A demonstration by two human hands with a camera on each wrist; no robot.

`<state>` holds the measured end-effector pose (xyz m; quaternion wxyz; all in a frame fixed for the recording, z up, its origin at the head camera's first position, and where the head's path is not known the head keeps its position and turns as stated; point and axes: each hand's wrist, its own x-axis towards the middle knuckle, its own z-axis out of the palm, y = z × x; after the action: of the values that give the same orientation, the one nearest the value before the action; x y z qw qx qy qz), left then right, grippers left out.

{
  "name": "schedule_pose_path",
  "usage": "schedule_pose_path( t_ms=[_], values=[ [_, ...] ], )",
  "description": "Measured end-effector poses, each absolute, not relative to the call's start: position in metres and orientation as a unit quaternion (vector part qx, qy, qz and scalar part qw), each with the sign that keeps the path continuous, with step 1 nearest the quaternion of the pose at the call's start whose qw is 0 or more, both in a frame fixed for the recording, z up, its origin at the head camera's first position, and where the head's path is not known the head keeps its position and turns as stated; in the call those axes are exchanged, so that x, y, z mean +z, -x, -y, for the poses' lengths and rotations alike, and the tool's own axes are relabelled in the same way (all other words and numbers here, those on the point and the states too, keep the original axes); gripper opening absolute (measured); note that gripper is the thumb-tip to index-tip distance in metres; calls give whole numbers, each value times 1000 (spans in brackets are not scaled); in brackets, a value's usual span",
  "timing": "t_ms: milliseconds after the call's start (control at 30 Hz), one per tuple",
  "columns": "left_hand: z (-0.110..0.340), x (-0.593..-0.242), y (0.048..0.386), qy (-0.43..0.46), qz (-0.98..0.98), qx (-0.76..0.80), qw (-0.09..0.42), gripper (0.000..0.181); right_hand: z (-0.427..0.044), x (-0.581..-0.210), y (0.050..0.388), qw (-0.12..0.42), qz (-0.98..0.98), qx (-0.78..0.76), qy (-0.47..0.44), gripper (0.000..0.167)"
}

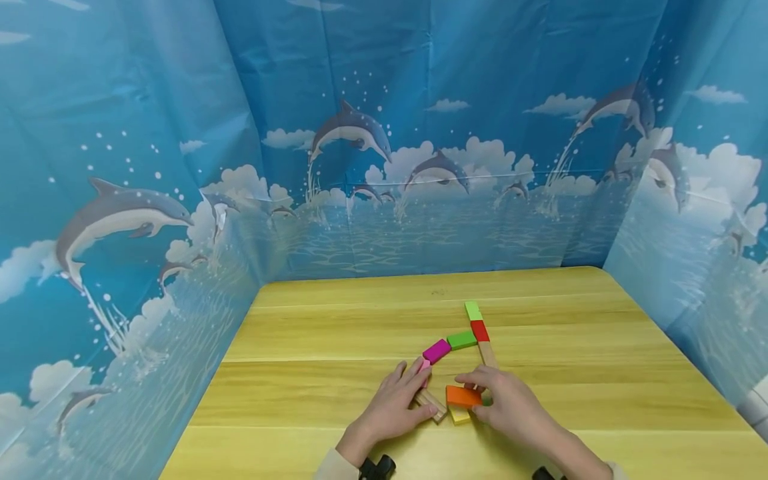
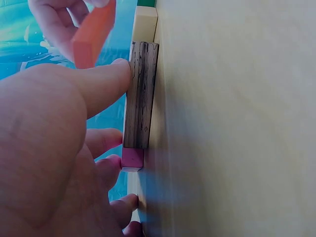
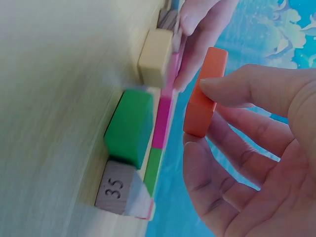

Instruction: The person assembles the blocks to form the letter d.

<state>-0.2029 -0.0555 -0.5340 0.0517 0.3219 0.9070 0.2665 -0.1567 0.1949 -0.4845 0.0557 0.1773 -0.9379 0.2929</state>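
My right hand (image 1: 510,403) pinches an orange block (image 1: 463,397) between thumb and fingers, held just above a yellow block (image 1: 459,416). In the right wrist view the orange block (image 3: 206,94) is tilted and apart from the row below. My left hand (image 1: 396,403) lies spread at the left of the shape. Its thumb touches a brown wood-grain block (image 2: 141,94), and other fingertips touch a pink block (image 2: 133,157). A dark green block (image 3: 129,126) and a wooden block marked 35 (image 3: 116,187) are mostly hidden by the right hand in the head view.
Beyond the hands, a magenta block (image 1: 437,351) and green block (image 1: 461,340) curve toward a line of tan (image 1: 488,355), red (image 1: 479,331) and light green (image 1: 473,311) blocks. All lie on a yellow wood-grain table (image 1: 300,373). A dolphin-print curtain (image 1: 384,227) surrounds it.
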Motion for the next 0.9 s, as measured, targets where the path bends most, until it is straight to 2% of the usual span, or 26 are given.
schedule_pose_path(
  t_ms=[433,700,900],
  values=[
    [57,-534,204,-327,-905,268,52,72,-193,-495,177,85,949,236,-193,46],
    [56,-534,202,-325,-908,261,49,73,-194,-500,175,70,947,224,-220,37],
    [56,-534,203,-326,-906,266,50,72,-196,-501,172,79,943,216,-242,35]
  ],
)
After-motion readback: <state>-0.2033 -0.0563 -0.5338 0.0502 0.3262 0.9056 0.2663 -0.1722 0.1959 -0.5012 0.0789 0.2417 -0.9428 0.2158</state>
